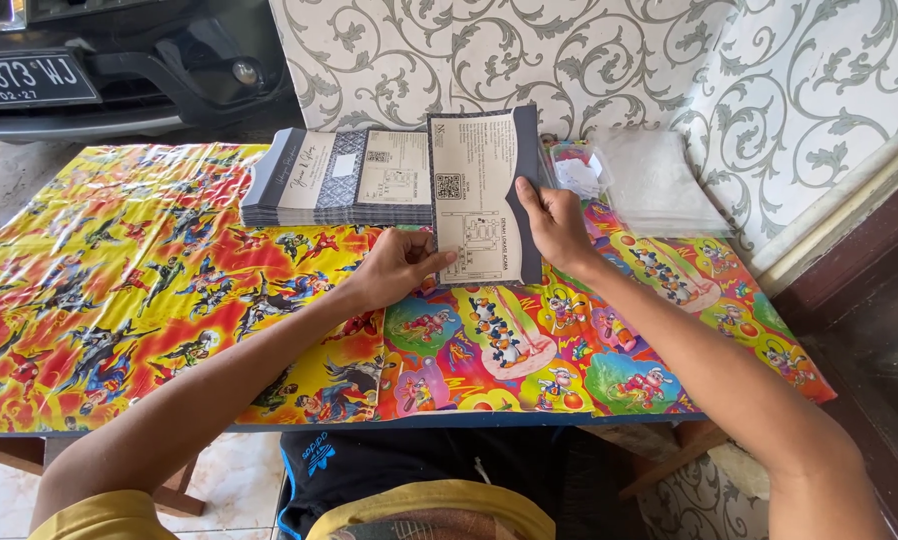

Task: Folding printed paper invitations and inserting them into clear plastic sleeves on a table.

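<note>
Both hands, left hand (394, 265) and right hand (554, 222), hold a cream card (474, 190) upright on the colourful counter (119, 300); card stack (339, 178) at eleven o'clock.

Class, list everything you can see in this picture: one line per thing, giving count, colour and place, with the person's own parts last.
folded card: one, cream with grey edge, held upright over the table's far middle.
card stack: one pile, grey and cream, far side of the table, left of the held card.
clear plastic sleeves: a pile, count unclear, transparent, far right by the wall.
table cover: two cartoon-print sheets, yellow-red on the left, multicoloured on the right.
wallpaper: white with grey scrolls, behind the table.
car bumper: one, black, top left.
left hand: fingers on the card's lower left edge.
right hand: fingers pinching the card's right edge.
</note>
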